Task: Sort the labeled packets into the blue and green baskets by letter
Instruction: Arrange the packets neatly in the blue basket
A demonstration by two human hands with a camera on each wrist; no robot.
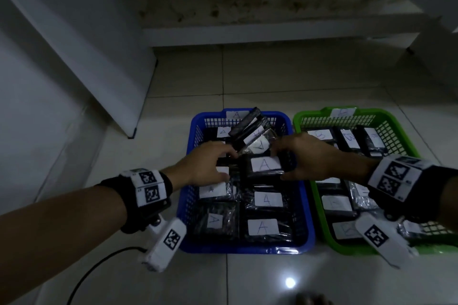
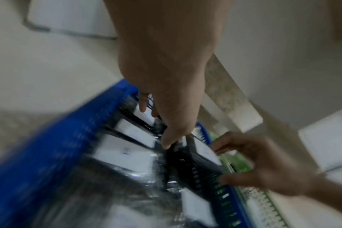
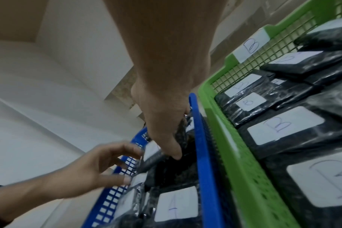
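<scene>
Head | both grips hold A packet (image 1: 265, 165) | blue basket (image 1: 192, 208) full | green basket (image 1: 319, 202) beside

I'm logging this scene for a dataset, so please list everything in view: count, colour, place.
blue basket: one, blue, on the floor, left of the green one, tagged A.
green basket: one, green, on the floor, tagged B.
A packets: at least eight, black with white labels, in the blue basket.
B packets: several, black with white labels, in the green basket.
held packet: one, black, labelled A, over the blue basket.
cable: one, black, on the floor.
left hand: touching the held packet's left end.
right hand: gripping its right end.
</scene>
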